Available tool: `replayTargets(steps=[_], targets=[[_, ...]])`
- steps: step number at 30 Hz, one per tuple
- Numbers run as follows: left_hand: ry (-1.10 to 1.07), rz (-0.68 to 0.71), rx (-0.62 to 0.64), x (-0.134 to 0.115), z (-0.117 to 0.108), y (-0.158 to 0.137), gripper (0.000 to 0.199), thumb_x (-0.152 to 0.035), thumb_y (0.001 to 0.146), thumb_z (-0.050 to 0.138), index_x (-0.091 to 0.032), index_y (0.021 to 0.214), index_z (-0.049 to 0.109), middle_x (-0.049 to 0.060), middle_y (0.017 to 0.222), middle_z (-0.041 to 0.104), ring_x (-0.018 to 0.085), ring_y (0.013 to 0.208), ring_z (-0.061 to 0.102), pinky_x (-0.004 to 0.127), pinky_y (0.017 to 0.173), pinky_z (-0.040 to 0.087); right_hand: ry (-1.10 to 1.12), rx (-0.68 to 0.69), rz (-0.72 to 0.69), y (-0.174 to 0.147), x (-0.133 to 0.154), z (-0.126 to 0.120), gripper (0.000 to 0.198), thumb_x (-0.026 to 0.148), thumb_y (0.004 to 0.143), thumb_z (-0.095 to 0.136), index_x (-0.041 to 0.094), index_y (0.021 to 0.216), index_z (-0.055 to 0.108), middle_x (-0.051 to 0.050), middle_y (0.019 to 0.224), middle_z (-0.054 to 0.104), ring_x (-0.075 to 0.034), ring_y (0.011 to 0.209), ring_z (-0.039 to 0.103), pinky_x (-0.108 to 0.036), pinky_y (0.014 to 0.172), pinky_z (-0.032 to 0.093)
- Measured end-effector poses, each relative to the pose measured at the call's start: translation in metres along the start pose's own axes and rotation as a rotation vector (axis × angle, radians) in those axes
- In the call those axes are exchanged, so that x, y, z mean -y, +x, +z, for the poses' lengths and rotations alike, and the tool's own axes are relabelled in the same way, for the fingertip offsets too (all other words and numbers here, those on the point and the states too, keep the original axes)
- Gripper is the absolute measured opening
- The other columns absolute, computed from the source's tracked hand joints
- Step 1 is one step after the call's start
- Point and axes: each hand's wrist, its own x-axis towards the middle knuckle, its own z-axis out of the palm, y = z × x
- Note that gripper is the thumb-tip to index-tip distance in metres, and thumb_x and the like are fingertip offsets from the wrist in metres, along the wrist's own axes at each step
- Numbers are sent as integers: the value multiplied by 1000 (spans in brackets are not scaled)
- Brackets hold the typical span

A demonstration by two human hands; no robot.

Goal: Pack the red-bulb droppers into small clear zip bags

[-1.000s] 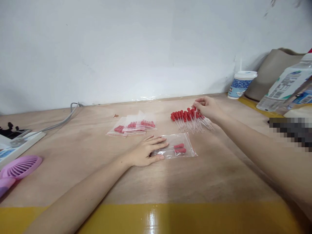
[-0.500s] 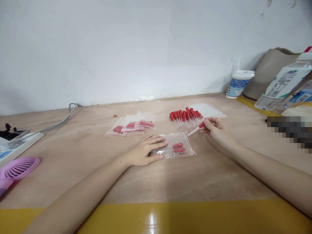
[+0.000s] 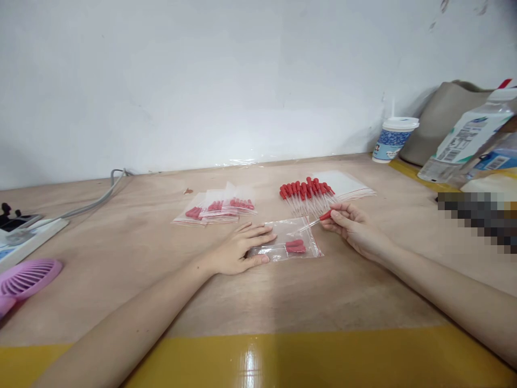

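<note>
My left hand point(image 3: 242, 249) lies flat with spread fingers on the closed end of a clear zip bag point(image 3: 278, 231). Inside the bag are two droppers with red bulbs point(image 3: 295, 246). My right hand point(image 3: 355, 229) pinches another dropper point(image 3: 325, 215) by its red bulb, and its clear tube reaches into the bag's open right end. Just behind the bag lies a fanned pile of red-bulbed droppers point(image 3: 309, 188). To its left, several filled zip bags point(image 3: 218, 207) overlap on the table, with red bulbs showing through the plastic.
A stack of flat bags point(image 3: 343, 185) lies behind the dropper pile. At the right stand a paper cup point(image 3: 393, 141), a tilted bottle point(image 3: 464, 134) and a grey container point(image 3: 430, 121). A pink fan point(image 3: 30, 280), a power strip point(image 3: 36, 245) and a cable point(image 3: 99, 205) are at the left.
My right hand has moved left and slightly down, so the dropper's tube has slid into the bag's mouth. My left hand stays flat on the bag.
</note>
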Motion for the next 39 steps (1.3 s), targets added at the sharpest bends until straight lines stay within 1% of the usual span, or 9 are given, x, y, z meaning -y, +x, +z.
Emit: replayTargets(steps=[2,5,9,13,20,27,30,34,39], targets=[[6,-1,3,0,0,0,52,-47,89,45,-29,137,36,4,145,32,22,135,26,47,111,19,-151,133,-3,1,4,-4,34,44,65,71,23,86,54,-1,78,64,-15,73,62,-33,75,51],[11,-4,1,0,0,0,52,-47,90,44,-29,138,35,4,145,33,22,135,27,47,111,19,-509,296,-120,1,9,-8,26,43,71,66,21,85,61,-2,76,64,-15,67,57,-32,66,47],[18,9,-13,1,1,1,54,-48,89,45,-26,138,35,5,145,33,21,135,28,45,111,19,-796,330,-404,3,7,-3,19,40,75,64,23,82,67,-3,79,64,-18,74,56,-35,72,44],[14,29,-40,3,3,1,55,-47,89,46,-25,138,36,6,144,35,21,134,30,44,112,19,-877,261,-603,8,-3,7,10,33,74,66,24,78,69,-4,90,63,-20,87,56,-39,82,40],[15,31,-28,4,3,2,55,-47,89,47,-27,138,35,5,145,34,21,134,29,44,112,19,-910,127,-634,7,-11,18,15,35,71,69,20,68,67,-6,79,60,-20,77,54,-36,71,42],[12,22,-33,2,4,1,54,-45,89,47,-28,139,33,5,145,33,22,134,29,47,111,19,-925,321,-744,-1,-5,22,22,16,79,49,21,82,70,-7,85,61,-19,80,55,-35,73,42],[9,24,-41,2,3,1,55,-46,88,48,-25,138,35,6,143,36,22,134,30,46,111,20,-944,226,-718,7,0,18,18,20,78,52,20,80,70,-7,82,62,-19,78,55,-34,72,43],[-24,34,-101,4,5,2,52,-45,86,53,-21,132,44,9,139,42,22,131,36,45,110,23,-1046,-24,-566,42,15,14,15,26,75,56,18,74,69,-6,75,63,-19,74,55,-33,71,42],[-65,39,-110,7,8,1,50,-43,85,54,-20,130,47,10,139,42,23,130,37,47,109,24,-1264,-308,-437,99,29,19,28,33,79,53,18,94,70,-11,94,63,-27,94,54,-40,82,39]])
